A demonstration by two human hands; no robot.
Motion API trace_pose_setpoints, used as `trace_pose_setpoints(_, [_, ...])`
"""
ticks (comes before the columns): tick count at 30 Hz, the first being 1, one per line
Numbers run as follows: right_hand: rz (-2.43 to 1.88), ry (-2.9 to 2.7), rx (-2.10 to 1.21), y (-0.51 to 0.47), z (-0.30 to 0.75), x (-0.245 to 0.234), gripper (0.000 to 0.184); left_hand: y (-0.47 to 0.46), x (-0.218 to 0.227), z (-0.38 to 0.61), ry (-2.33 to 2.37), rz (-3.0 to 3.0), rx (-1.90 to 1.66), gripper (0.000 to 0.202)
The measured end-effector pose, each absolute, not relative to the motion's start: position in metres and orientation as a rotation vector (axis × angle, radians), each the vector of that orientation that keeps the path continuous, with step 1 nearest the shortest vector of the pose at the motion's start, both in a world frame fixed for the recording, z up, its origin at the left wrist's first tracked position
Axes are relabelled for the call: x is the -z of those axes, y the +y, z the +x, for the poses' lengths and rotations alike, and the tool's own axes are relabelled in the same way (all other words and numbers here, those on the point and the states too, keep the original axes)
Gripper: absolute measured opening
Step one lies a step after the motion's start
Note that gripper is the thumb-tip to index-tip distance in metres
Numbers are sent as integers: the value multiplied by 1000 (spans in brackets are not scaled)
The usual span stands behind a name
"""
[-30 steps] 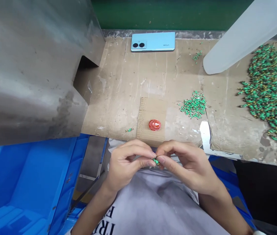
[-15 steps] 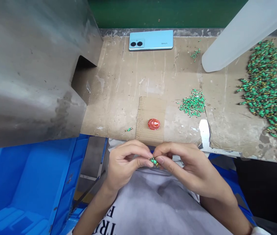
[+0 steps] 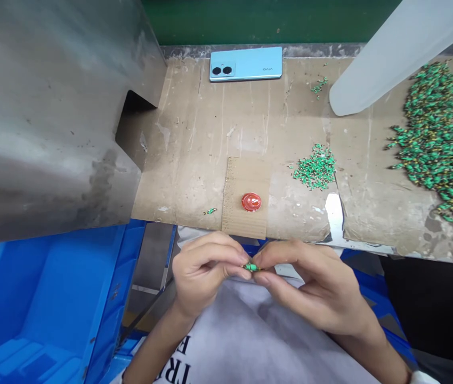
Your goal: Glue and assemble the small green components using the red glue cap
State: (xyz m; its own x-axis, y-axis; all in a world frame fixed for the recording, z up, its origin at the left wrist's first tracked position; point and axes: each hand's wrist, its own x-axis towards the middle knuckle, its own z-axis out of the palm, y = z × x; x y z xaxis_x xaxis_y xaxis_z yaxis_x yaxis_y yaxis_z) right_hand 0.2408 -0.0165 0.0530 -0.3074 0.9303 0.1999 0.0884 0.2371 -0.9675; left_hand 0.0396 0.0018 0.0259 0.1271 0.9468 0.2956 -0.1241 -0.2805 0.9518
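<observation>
Pinching a small green part from both sides: left hand on its 9 o'clock end, right hand on its 3 o'clock end. Thumb and forefinger tips of each hand clamped tight on it, the two sets of tips nearly meeting. Held in the air above a grey shirt, just off the near edge of a cardboard-covered bench. Mostly hidden by the fingertips, with only a short green sliver showing between them.

At 12 o'clock from the hands, flat on the cardboard near its edge, a red disc; at 9 o'clock of that, one stray green piece. At 1 o'clock, a small heap of green parts. At 2 o'clock, well apart, a large heap below the mouth of a white tube. Far off at 12 o'clock, a light blue phone, camera side up. At 10 o'clock, a grey metal housing; at 8 o'clock, a blue crate.

Long axis running 9 to 3 o'clock, about level, both ends buried in the fingertips; cannot tell which end is which.
</observation>
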Motion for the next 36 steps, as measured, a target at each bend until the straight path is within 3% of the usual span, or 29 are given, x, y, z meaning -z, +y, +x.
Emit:
trace_pose_setpoints(14, [-933, -1190, -1530, -22, 234, -51, 7, -3, -24, 50, 864, 1426, -1428, 10])
trace_pose_setpoints(28, [-950, -1395, -1419, -18, 238, -58, 14, 6, -27, 50, 657, 1435, -1463, 29])
trace_pose_setpoints(36, [-947, -1445, -1432, -16, 237, -60, 13, 4, -24, 44, 614, 1554, -1460, 27])
